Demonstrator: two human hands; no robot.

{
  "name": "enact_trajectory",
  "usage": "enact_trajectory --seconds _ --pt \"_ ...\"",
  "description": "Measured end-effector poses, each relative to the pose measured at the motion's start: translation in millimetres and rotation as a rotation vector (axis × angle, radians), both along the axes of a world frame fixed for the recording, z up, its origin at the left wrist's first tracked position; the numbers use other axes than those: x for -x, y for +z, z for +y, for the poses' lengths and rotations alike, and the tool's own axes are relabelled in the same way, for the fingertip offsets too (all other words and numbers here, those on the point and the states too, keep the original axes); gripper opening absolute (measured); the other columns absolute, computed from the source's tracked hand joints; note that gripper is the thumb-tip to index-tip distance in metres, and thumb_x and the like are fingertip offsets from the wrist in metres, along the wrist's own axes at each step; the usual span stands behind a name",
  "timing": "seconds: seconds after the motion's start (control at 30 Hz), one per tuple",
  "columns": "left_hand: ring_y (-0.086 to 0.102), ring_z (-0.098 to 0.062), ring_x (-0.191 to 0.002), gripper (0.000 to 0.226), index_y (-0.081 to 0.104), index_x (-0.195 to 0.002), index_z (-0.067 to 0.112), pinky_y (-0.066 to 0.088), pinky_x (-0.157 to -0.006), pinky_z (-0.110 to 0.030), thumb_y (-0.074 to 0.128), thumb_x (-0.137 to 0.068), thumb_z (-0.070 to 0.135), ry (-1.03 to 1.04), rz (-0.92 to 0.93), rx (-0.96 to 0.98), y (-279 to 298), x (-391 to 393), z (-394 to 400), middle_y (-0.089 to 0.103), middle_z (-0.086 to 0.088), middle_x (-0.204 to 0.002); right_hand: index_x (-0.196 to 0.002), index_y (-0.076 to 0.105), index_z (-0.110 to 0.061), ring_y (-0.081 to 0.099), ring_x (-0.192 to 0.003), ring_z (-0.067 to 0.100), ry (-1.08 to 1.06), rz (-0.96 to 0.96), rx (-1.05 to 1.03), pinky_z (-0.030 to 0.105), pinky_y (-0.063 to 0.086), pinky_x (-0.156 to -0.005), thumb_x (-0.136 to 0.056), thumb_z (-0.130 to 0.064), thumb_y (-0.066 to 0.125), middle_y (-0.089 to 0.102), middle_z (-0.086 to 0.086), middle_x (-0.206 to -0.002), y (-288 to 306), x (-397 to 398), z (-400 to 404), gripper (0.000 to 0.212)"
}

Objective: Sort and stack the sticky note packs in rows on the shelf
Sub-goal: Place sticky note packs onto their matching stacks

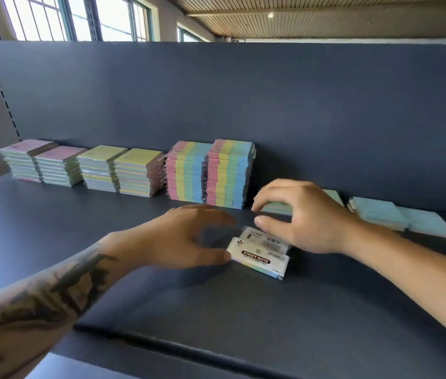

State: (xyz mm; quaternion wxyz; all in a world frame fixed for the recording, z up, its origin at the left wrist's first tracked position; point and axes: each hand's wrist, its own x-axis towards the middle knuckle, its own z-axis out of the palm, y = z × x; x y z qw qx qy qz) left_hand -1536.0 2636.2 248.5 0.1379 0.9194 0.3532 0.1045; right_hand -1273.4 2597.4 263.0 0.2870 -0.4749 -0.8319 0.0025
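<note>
- Both hands flank the small sticky note stack (258, 253) — left hand (186, 236) curled, thumb touching it; right hand (298, 217) pinching its top.
- Square the edges, then carry it toward one o'clock — beside the striped stacks (211, 173).

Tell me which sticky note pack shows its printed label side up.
The white pack lying between the two hands at the shelf front. It shows a "STICKY NOTE" label; the stacks along the back wall show only coloured paper.
</note>
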Motion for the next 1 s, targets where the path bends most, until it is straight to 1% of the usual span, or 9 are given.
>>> enact_trajectory --seconds 0.17,0.33,0.5,0.6,0.7,0.8,0.87,0.93,1.0 --pt "0.053 0.003 -0.124 0.051 0.062 -0.135 0.038 0.045 -0.107 -0.027 0.078 -0.087 0.046 -0.088 -0.068 0.033 -5.4 -23.2 1.4 0.059 0.025 -0.137 -0.102 0.076 -0.031 0.063 -0.107 0.004 0.061 -0.024 0.171 0.028 0.05 -0.093 -0.084 -0.05 0.077 0.066 -0.02 -0.109 -30.5 -21.6 -32.2 0.027" --pt "0.058 0.001 -0.119 0.046 0.065 -0.13 0.04 0.051 -0.101 -0.034 0.066 -0.09 0.062 -0.106 -0.142 -0.031 -23.7 -28.6 4.7 0.062 0.025 -0.13 -0.109 0.073 -0.035 0.06 -0.11 0.002 0.014 0.004 0.201 0.023 0.047 -0.096 -0.075 -0.053 0.086 0.063 -0.021 -0.112 -36.5 -23.7 -31.0 0.041" --pt "0.066 -0.011 -0.111 0.04 0.069 -0.126 0.034 0.054 -0.095 -0.039 0.056 -0.099 0.06 -0.11 -0.338 0.027 -28.2 -30.1 0.9 0.07 0.017 -0.118 -0.096 0.075 -0.03 0.067 -0.085 0.012 -0.014 0.247 0.163 0.036 0.052 -0.077 -0.086 -0.034 0.077 0.073 -0.012 -0.091 -40.0 -22.8 -28.6 0.011" --pt "0.067 -0.013 -0.111 0.033 0.072 -0.116 0.03 0.054 -0.096 -0.041 0.067 -0.094 0.054 -0.08 -0.405 0.083 -26.6 -30.3 0.3 0.072 0.014 -0.114 -0.092 0.072 -0.029 0.054 -0.059 0.005 -0.009 0.408 0.121 0.022 0.04 -0.057 -0.097 -0.041 0.068 0.062 -0.017 -0.067 -38.8 -19.4 -27.0 0.014" --pt "0.069 -0.009 -0.108 0.02 0.076 -0.106 0.029 0.055 -0.098 -0.04 0.066 -0.095 0.041 -0.013 -0.491 0.117 -26.8 -32.0 -0.6 0.075 0.017 -0.109 -0.096 0.069 -0.029 0.044 -0.051 0.001 0.015 0.476 0.176 0.011 0.031 -0.053 -0.097 -0.041 0.059 0.052 -0.023 -0.057 -37.7 -13.5 -29.2 0.016" --pt "0.071 -0.015 -0.103 0.03 0.077 -0.104 0.02 0.057 -0.096 -0.047 0.064 -0.094 0.044 0.028 -0.563 0.231 -23.5 -32.4 -1.8 0.077 0.01 -0.106 -0.119 0.064 -0.036 0.064 -0.09 -0.004 -0.006 0.519 0.209 0.018 0.049 -0.076 -0.096 -0.055 0.062 0.069 -0.027 -0.097 -41.2 -11.8 -27.6 0.03" --pt "0.072 -0.026 -0.093 0.039 0.077 -0.099 0.011 0.056 -0.091 -0.057 0.064 -0.097 0.048 0.047 -0.623 0.302 -20.7 -30.6 -2.4 0.078 -0.001 -0.1 -0.139 0.048 -0.042 0.053 -0.127 -0.003 -0.075 0.392 0.101 0.024 0.049 -0.099 -0.087 -0.068 0.063 0.056 -0.027 -0.134 -43.5 -13.3 -27.2 0.06" --pt "0.068 -0.041 -0.094 0.042 0.076 -0.097 0.008 0.053 -0.091 -0.063 0.065 -0.096 0.049 0.061 -0.666 0.352 -19.3 -29.2 -2.5 0.077 -0.01 -0.097 -0.146 0.04 -0.038 0.041 -0.139 0.003 -0.115 0.143 -0.093 0.026 0.04 -0.109 -0.081 -0.075 0.063 0.042 -0.019 -0.15 -40.4 -11.0 -31.4 0.078" --pt "0.071 -0.035 -0.1 0.039 0.077 -0.101 0.009 0.055 -0.097 -0.058 0.063 -0.095 0.044 0.072 -0.678 0.418 -17.6 -28.0 -4.2 0.078 -0.006 -0.102 -0.143 0.045 -0.032 0.041 -0.139 0.012 -0.12 -0.024 -0.209 0.032 0.04 -0.109 -0.078 -0.077 0.065 0.04 -0.01 -0.153 -36.9 -4.3 -36.2 0.082"
